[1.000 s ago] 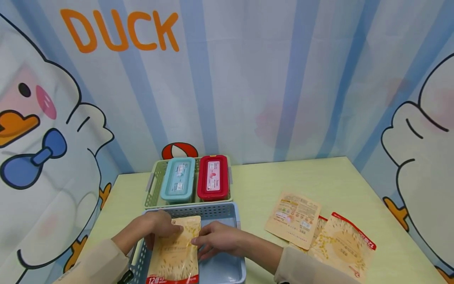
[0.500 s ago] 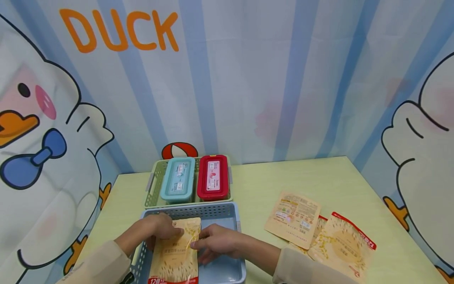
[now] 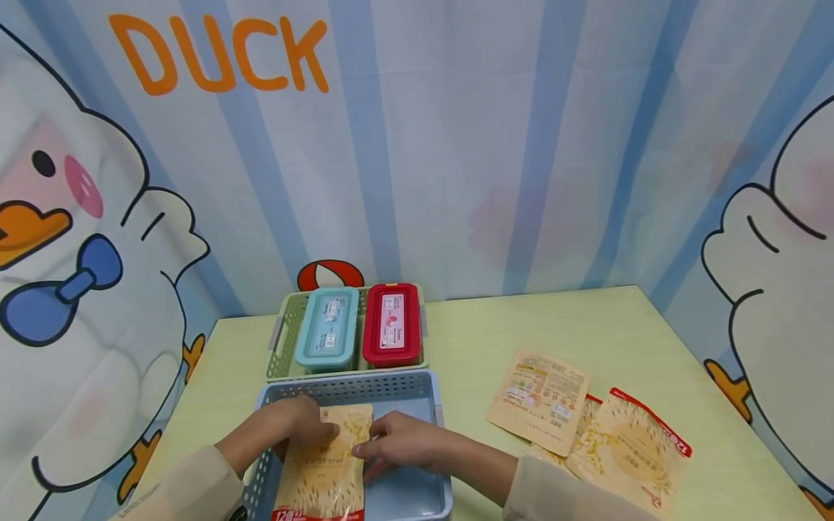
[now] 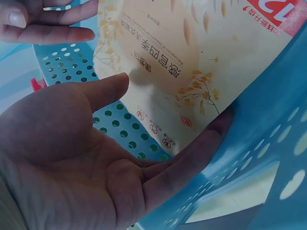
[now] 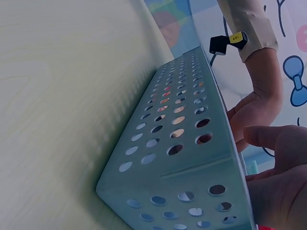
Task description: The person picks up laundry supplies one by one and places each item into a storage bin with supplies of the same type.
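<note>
A beige pouch (image 3: pixel 326 474) with yellow plant print and a red bottom band lies within the blue perforated basket (image 3: pixel 409 499). My left hand (image 3: pixel 302 421) holds its upper left side, thumb over the front; in the left wrist view the fingers of that left hand (image 4: pixel 72 129) pass behind the pouch (image 4: pixel 158 62). My right hand (image 3: pixel 405 443) is at the pouch's right edge, and the left wrist view shows its fingers extended beside that edge. From the right wrist view, the basket's wall (image 5: pixel 187 165) hides the pouch, with the right hand (image 5: pixel 283 167) just over the rim.
Behind the blue basket stands a green basket (image 3: pixel 280 354) holding a teal-lidded box (image 3: pixel 328 329) and a red-lidded box (image 3: pixel 392 325). Several similar pouches (image 3: pixel 628 449) overlap on the pale table (image 3: pixel 521 322) to the right. A printed curtain (image 3: pixel 443 145) closes off the back.
The pouch and my left hand have shifted slightly to the right and nearer to me within the basket. My right hand stays almost in place; the pouches on the table have not moved.
</note>
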Available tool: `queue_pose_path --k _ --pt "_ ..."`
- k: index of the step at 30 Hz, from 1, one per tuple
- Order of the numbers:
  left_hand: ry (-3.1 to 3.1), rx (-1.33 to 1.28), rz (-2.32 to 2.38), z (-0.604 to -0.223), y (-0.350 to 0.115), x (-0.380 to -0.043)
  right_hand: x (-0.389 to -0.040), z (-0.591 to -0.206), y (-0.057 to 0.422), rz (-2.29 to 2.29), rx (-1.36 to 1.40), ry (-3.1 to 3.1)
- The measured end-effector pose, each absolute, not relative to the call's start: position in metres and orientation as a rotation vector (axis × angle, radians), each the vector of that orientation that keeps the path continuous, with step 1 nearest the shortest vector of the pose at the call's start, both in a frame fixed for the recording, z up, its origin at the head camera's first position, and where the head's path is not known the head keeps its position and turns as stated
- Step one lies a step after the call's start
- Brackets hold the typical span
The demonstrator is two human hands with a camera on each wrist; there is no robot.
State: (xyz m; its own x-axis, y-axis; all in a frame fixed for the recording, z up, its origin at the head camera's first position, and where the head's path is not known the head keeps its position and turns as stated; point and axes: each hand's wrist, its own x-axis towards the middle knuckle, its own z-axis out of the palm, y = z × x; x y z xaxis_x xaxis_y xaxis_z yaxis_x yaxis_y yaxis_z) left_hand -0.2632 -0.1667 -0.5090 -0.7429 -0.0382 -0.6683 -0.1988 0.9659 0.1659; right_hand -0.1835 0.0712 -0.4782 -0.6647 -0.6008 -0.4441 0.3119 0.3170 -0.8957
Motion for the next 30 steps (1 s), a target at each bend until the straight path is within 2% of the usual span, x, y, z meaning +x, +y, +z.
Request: queue_pose_path --k 10,14,22,26,30 --pt "2.347 -0.159 0.355 -0.549 -0.186 -0.286 -0.183 -0.475 0.072 -1.382 -0.321 1.870" --pt "2.354 -0.158 0.332 -0.553 -0.187 -0.289 -0.181 -0.469 0.071 -1.233 -0.412 2.014" --pt "2.410 -0.097 0.248 -0.481 -0.158 -0.251 -0.180 -0.462 0.075 -1.106 -0.553 2.093" --pt "2.455 -0.031 0.136 -0.475 -0.153 -0.251 -0.182 -0.458 0.081 -1.113 -0.664 2.051" --pt "2.482 0.048 0.062 -0.498 -0.162 -0.265 -0.184 -0.451 0.089 -1.145 -0.715 1.977"
